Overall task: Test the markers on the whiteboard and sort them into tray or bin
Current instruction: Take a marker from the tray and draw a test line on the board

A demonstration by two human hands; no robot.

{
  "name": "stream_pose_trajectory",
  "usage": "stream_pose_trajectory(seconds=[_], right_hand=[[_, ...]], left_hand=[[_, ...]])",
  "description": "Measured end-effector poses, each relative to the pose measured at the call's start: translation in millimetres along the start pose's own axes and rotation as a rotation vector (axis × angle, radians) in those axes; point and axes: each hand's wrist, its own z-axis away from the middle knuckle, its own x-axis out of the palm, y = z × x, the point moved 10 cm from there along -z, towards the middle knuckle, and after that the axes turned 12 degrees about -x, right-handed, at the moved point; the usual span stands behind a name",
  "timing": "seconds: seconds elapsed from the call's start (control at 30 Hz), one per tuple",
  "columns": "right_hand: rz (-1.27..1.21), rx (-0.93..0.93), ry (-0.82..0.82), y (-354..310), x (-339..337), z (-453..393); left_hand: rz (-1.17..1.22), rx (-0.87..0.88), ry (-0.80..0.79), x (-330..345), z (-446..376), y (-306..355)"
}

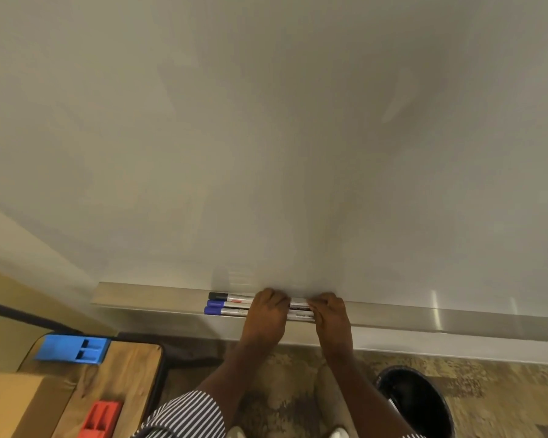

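Head view is showing the left hand (pixel 266 311) and right hand (pixel 328 311) both gripping markers (pixel 231 306) lying in the whiteboard tray (pixel 146 300).

The whiteboard (pixel 266 121) is seen bare above the tray (pixel 159 298), so room is left there for a hand to pass. The middle of the tray is filled by three markers (pixel 225 304) lying side by side, and both hands, the left hand (pixel 266 314) and the right hand (pixel 329 314), are laid on them. The tray ends are left free. Below, a table (pixel 130 368) stands at the left and a black bin (pixel 415 399) at the right, with floor between
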Motion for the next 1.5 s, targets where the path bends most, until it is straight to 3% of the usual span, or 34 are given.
stream_pose_trajectory(seconds=[0.1,0.27,0.4,0.57,0.97,1.17,1.5], right_hand=[[0.062,-0.051,0.0,-1,2,-1],[0.115,-0.144,0.072,-6,-1,0],[0.148,-0.162,0.057,-9,0,3],[0.193,-0.143,0.002,-12,2,6],[0.152,-0.105,-0.04,-24,-11,12],[0.172,-0.109,-0.033,-46,-34,2],[0.17,-0.14,-0.032,-85,-58,16]], left_hand=[[-0.037,0.095,0.053,-6,7,7],[-0.052,0.101,0.103,-14,13,6],[-0.093,0.1,-0.042,2,20,-1],[-0.063,-0.02,-0.253,22,29,-15],[-0.129,-0.067,-0.31,26,49,-16],[-0.102,-0.086,-0.307,7,53,-15],[-0.051,-0.146,-0.164,-42,68,-20]])
